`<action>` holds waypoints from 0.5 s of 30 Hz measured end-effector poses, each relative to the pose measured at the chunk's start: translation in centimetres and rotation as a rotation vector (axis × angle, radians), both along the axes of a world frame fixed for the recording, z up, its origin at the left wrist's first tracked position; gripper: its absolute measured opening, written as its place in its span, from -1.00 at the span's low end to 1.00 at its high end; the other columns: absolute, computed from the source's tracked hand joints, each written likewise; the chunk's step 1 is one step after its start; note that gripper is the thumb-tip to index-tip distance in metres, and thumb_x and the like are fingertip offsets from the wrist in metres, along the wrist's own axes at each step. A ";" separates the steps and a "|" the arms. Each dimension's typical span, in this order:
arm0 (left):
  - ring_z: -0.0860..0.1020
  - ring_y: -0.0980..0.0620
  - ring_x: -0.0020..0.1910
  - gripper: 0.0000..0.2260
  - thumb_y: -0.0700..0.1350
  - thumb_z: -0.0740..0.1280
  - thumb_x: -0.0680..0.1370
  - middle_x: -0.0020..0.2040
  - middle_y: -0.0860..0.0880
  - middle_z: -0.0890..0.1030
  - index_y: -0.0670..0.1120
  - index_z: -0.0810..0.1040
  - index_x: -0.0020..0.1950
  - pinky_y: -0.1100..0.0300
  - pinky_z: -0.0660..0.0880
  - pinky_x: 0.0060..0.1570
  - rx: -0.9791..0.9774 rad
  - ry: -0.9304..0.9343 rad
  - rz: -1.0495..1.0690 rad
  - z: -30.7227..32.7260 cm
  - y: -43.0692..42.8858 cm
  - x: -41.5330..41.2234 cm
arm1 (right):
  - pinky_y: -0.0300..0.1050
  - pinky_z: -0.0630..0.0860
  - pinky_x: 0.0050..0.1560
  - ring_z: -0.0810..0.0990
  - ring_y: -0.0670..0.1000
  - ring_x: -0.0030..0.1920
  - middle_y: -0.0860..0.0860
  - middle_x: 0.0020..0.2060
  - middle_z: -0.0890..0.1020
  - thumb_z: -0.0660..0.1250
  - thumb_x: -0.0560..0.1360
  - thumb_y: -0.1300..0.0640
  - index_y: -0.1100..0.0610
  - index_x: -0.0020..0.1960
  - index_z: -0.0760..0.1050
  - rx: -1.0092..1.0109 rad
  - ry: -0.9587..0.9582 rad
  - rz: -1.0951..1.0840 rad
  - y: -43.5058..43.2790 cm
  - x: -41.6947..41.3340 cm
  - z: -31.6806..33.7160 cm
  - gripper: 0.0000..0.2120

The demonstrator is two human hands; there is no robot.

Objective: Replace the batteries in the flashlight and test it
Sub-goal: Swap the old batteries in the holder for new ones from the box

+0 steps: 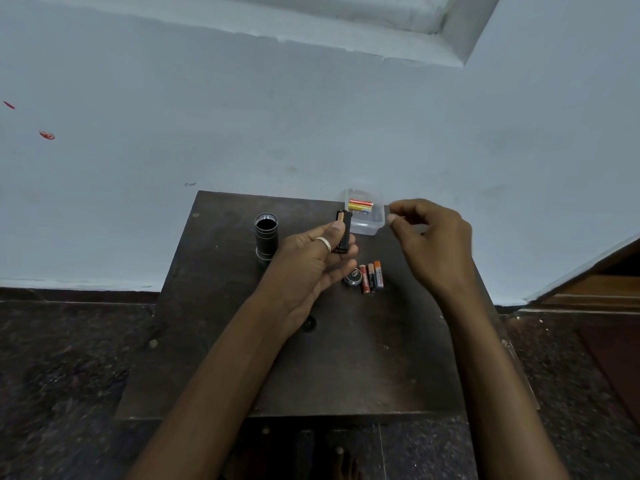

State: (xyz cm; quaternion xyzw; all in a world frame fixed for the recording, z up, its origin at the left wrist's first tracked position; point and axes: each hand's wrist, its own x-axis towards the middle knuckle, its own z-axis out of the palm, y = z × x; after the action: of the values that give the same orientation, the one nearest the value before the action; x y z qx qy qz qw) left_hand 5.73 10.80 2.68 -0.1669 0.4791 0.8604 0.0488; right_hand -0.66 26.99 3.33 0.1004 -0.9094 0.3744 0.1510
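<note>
Dark, scuffed wood forms the small table (214,341) at the centre of the scene, set against a pale blue wall (311,116) and standing on a speckled dark floor (62,375). Toward the table's left side the black flashlight body (266,236) stands upright on its end with its open mouth facing up, apart from both hands. Just to its right the left hand (313,261), palm up with a silver ring (324,242) on one finger, is closed around a black battery holder (344,231); the thumb presses against a copper-topped cell seated at the holder's upper end. Below and to the right of that hand, a small round black tail cap (353,276) lies flat on the table, touching the first of three loose batteries (371,277) (red, black and orange) that lie side by side. At the table's far edge, behind the holder, sits a clear plastic box (372,225) with more batteries inside, red and yellow among them. Farthest right, the right hand (431,237) hovers above the table beside the box, its thumb and forefinger pinched together; nothing can be made out between them.
</note>
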 end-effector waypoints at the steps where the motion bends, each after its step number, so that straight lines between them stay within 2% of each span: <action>1: 0.66 0.10 -0.15 -0.88 -0.12 0.31 0.62 -0.10 -0.06 0.67 -0.09 0.63 0.00 0.19 0.63 -0.10 0.002 -0.007 0.007 -0.1 0.0 0.0 | -0.45 0.42 -0.06 0.62 -0.15 -0.08 -0.06 0.00 0.74 0.41 0.56 0.12 0.10 0.13 0.69 0.073 0.007 0.009 -0.5 -1.1 0.0 -0.82; 4: 0.66 0.09 -0.11 -0.88 -0.11 0.31 0.62 -0.09 -0.08 0.67 -0.10 0.63 0.00 0.17 0.63 -0.07 0.011 -0.026 0.019 -0.1 0.0 0.0 | -0.14 0.56 0.07 0.69 0.05 0.04 0.03 0.06 0.74 0.40 0.54 0.15 0.10 0.12 0.70 0.267 0.002 0.059 -2.3 -4.6 -0.1 -0.81; 6: 0.65 0.07 -0.10 -0.87 -0.11 0.30 0.62 -0.08 -0.09 0.66 -0.12 0.63 -0.02 0.18 0.63 -0.07 0.014 -0.037 0.027 -0.1 -0.1 0.0 | 0.00 0.61 0.05 0.68 0.13 0.06 0.08 0.07 0.73 0.37 0.53 0.20 0.09 0.10 0.70 0.384 -0.040 0.068 -3.3 -6.6 -0.3 -0.80; 11: 0.64 0.06 -0.09 -0.86 -0.11 0.30 0.62 -0.08 -0.10 0.66 -0.13 0.62 0.01 0.17 0.64 -0.06 0.021 -0.051 0.022 -0.1 -0.1 -0.1 | -0.04 0.56 -0.06 0.64 0.20 0.04 0.14 0.08 0.67 0.39 0.48 0.18 0.05 0.09 0.68 0.658 -0.146 0.083 -5.2 -9.2 -1.3 -0.79; 15: 0.64 0.05 -0.09 -0.87 -0.13 0.29 0.63 -0.08 -0.10 0.66 -0.14 0.61 0.04 0.17 0.64 -0.05 0.031 -0.060 0.021 -0.1 0.0 -0.2 | -0.05 0.53 -0.06 0.62 0.20 0.07 0.15 0.07 0.66 0.40 0.50 0.16 0.07 0.11 0.66 0.747 -0.141 0.103 -5.5 -9.4 -1.2 -0.80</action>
State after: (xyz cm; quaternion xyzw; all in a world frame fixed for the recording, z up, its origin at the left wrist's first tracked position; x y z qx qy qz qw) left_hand 5.57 10.81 2.57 -0.1968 0.4622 0.8629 0.0564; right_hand -10.10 21.50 2.15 0.1682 -0.9850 0.0303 0.0218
